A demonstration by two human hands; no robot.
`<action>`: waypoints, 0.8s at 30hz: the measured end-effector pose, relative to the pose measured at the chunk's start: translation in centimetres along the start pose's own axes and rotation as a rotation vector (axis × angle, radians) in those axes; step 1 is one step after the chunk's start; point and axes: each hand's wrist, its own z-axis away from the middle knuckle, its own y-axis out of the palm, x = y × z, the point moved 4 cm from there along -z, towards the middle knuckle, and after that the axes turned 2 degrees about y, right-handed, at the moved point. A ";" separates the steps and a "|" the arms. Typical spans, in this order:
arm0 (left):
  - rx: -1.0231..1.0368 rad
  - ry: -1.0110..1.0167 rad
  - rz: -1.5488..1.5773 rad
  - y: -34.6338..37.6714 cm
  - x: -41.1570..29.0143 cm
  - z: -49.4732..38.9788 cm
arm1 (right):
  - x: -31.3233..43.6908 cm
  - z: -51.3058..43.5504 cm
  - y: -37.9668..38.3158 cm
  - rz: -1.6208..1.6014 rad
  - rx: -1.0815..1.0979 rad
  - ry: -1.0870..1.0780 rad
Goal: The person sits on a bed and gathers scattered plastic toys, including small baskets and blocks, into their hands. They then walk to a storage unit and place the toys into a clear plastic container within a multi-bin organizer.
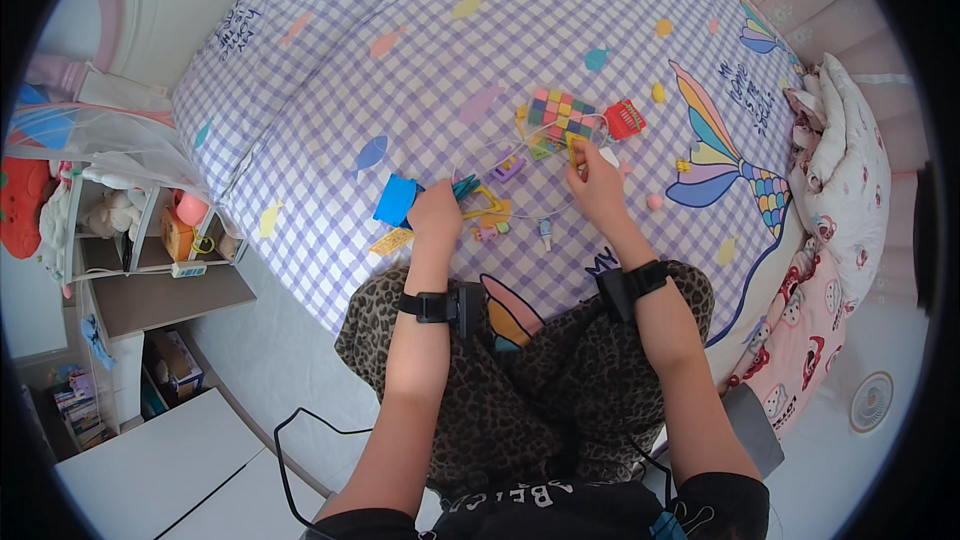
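Note:
My left hand (435, 211) is closed around a dark teal piece (466, 187), whose tips stick out past the thumb. Against its other side is a blue plastic box (395, 199); the fingers hide whether they grip it too. My right hand (598, 181) pinches a small yellow flat piece (573, 148) at the near edge of a block of multicoloured cubes (561, 114). A white cord (491, 144) loops over the bedding between both hands. Beside the left hand are a yellow plastic frame (489, 201) and a small pink-and-green toy figure (491, 231).
Around the hands on the checked bedspread (420, 105) lie a purple piece (508, 169), a red basket-like toy (625, 119), a small bottle (545, 234), a pink ball (655, 202) and a yellow perforated strip (391, 241). A bunched quilt (847, 127) lies at right; shelves (142, 225) stand left.

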 end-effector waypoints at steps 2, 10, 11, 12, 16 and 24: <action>-0.017 -0.009 0.013 -0.3 0.3 0.0 | 0.3 -0.1 -0.6 -0.043 -0.031 -0.017; -0.521 -0.253 0.229 -8.3 3.9 1.1 | 2.0 0.0 -3.3 -0.454 -0.116 -0.070; -0.562 -0.239 0.330 -8.9 3.6 1.2 | 2.3 0.0 -3.5 -0.529 -0.103 -0.058; -0.604 -0.219 0.434 -9.2 3.1 1.5 | 2.9 0.2 -4.0 -0.518 -0.151 -0.145; -0.470 -0.015 0.955 -7.6 -1.0 1.2 | 5.9 1.9 -5.1 -0.306 -0.284 -0.459; 0.171 -0.013 1.795 -1.8 -9.1 3.7 | 9.2 3.9 -2.7 -0.093 -0.190 -0.648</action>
